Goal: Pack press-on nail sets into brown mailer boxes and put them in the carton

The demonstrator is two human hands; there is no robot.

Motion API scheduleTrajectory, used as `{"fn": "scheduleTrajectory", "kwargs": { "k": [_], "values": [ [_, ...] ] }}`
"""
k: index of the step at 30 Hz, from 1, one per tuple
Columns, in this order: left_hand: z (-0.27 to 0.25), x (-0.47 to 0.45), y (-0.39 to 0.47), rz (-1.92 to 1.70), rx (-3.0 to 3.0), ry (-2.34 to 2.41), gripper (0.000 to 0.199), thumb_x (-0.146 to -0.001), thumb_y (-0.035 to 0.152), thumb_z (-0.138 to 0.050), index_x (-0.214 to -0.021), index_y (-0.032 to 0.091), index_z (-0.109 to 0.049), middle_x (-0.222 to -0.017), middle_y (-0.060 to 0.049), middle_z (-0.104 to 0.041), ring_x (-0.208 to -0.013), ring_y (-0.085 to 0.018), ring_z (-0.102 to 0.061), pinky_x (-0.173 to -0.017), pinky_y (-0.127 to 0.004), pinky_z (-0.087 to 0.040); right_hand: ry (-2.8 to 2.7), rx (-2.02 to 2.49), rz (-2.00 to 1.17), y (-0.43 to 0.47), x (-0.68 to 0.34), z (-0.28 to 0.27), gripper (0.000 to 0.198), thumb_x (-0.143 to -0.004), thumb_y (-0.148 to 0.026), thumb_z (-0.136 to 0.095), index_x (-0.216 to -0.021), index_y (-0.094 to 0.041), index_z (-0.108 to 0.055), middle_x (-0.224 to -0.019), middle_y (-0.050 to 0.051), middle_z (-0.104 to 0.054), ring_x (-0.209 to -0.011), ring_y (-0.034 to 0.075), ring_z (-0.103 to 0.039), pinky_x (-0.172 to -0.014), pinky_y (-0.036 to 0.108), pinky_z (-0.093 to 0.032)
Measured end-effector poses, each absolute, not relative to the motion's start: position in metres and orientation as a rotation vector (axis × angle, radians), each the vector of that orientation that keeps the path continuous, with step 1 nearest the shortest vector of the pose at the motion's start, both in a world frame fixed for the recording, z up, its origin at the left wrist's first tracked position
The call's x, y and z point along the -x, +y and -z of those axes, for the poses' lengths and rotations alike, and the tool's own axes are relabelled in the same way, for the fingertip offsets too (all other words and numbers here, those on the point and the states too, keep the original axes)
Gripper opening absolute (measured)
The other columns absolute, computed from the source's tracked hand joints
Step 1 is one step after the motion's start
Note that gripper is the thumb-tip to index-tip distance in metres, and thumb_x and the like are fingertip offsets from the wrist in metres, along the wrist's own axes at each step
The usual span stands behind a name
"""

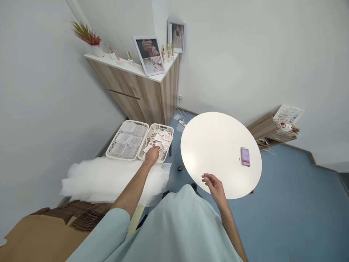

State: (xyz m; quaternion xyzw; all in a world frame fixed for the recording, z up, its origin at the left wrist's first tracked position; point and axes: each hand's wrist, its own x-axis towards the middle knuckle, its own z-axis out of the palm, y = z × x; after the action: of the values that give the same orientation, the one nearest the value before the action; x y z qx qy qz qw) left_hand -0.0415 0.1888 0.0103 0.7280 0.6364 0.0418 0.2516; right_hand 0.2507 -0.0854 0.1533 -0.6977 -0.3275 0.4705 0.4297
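My left hand (153,154) reaches down into the smaller white basket (140,155), its fingers bent together among small printed packets (167,137). What lies between the fingertips is too small to make out. Beside it stands a larger white basket (108,154) with several clear plastic boxes (123,139). My right hand (214,185) hovers by the near edge of the round white table (218,145), open with fingers loosely bent and holding nothing. Farther right on the tabletop lies a purple item (245,157), blurred by pixelation.
White wrapping sheets (109,178) are stacked before the baskets, near a cardboard box (46,233). A wooden cabinet (147,98) behind carries picture frames (149,56), small bottles and a plant (87,34). Cables and a power strip (183,123) lie on the floor. A low shelf (261,127) stands right.
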Motion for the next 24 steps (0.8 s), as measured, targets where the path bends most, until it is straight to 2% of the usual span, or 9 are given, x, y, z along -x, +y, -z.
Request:
{"fn": "scheduleTrajectory", "kwargs": {
  "k": [3, 8, 10, 12, 14, 17, 21, 24],
  "values": [
    [-0.025, 0.040, 0.185, -0.210, -1.928, 1.839, 0.024, -0.098, 0.018, -0.051, -0.110, 0.016, -0.072, -0.108, -0.017, -0.077, -0.110, -0.031, -0.073, -0.098, -0.041, -0.053, -0.872, 1.700, -1.203, -0.070, -0.266, -0.154, 0.053, -0.091, -0.069, -0.071, -0.117, -0.024, -0.077, -0.125, 0.015, -0.078, -0.111, 0.034, -0.076, -0.103, 0.054, -0.059],
    [-0.055, 0.011, 0.161, -0.646, -1.676, 1.844, 0.026, -0.095, 0.028, -0.056, -0.111, 0.017, -0.073, -0.121, -0.016, -0.076, -0.126, -0.033, -0.068, -0.111, -0.046, -0.050, -0.933, 1.649, -1.270, -0.046, -0.291, -0.150, 0.048, -0.093, -0.066, -0.070, -0.117, -0.025, -0.077, -0.126, 0.013, -0.078, -0.113, 0.032, -0.076, -0.106, 0.052, -0.057],
    [-0.066, -0.012, 0.146, -0.707, -1.520, 1.707, 0.029, -0.091, 0.037, -0.063, -0.112, 0.019, -0.072, -0.117, -0.015, -0.077, -0.117, -0.033, -0.071, -0.105, -0.045, -0.055, -0.941, 1.630, -1.308, -0.038, -0.299, -0.147, 0.046, -0.094, -0.064, -0.070, -0.117, -0.026, -0.077, -0.126, 0.012, -0.078, -0.113, 0.031, -0.076, -0.106, 0.052, -0.057],
    [-0.078, -0.037, 0.129, -0.757, -1.324, 1.532, 0.040, -0.086, 0.047, -0.071, -0.114, 0.018, -0.069, -0.113, -0.013, -0.077, -0.105, -0.030, -0.075, -0.093, -0.044, -0.062, -0.946, 1.616, -1.340, -0.031, -0.308, -0.142, 0.045, -0.094, -0.063, -0.069, -0.117, -0.026, -0.076, -0.124, 0.012, -0.078, -0.114, 0.031, -0.075, -0.107, 0.052, -0.056],
    [-0.090, -0.062, 0.112, -0.724, -1.272, 1.357, 0.046, -0.080, 0.056, -0.077, -0.107, 0.019, -0.070, -0.106, -0.012, -0.078, -0.096, -0.029, -0.076, -0.087, -0.046, -0.064, -0.948, 1.618, -1.362, -0.026, -0.316, -0.138, 0.044, -0.094, -0.062, -0.069, -0.117, -0.025, -0.076, -0.123, 0.011, -0.079, -0.113, 0.030, -0.076, -0.106, 0.050, -0.056],
    [-0.109, -0.096, 0.090, -0.633, -1.265, 1.148, 0.053, -0.078, 0.065, -0.079, -0.105, 0.020, -0.074, -0.107, -0.012, -0.079, -0.097, -0.029, -0.076, -0.086, -0.046, -0.065, -0.940, 1.621, -1.371, -0.022, -0.328, -0.131, 0.046, -0.091, -0.063, -0.073, -0.117, -0.025, -0.076, -0.116, 0.010, -0.080, -0.106, 0.029, -0.077, -0.101, 0.046, -0.058],
    [-0.128, -0.128, 0.070, -0.525, -1.255, 1.062, 0.055, -0.079, 0.066, -0.079, -0.109, 0.020, -0.080, -0.111, -0.011, -0.082, -0.098, -0.030, -0.076, -0.083, -0.043, -0.064, -0.967, 1.542, -1.418, -0.027, -0.344, -0.119, 0.046, -0.089, -0.066, -0.072, -0.101, -0.022, -0.076, -0.099, 0.009, -0.080, -0.091, 0.026, -0.077, -0.090, 0.041, -0.060],
    [-0.133, -0.143, 0.060, -0.511, -1.223, 1.098, 0.053, -0.076, 0.063, -0.083, -0.108, 0.021, -0.082, -0.104, -0.010, -0.083, -0.092, -0.028, -0.077, -0.079, -0.040, -0.064, -0.965, 1.518, -1.440, -0.034, -0.354, -0.110, 0.045, -0.091, -0.067, -0.070, -0.092, -0.022, -0.073, -0.088, 0.006, -0.078, -0.088, 0.025, -0.075, -0.086, 0.038, -0.058]
  ]
}}
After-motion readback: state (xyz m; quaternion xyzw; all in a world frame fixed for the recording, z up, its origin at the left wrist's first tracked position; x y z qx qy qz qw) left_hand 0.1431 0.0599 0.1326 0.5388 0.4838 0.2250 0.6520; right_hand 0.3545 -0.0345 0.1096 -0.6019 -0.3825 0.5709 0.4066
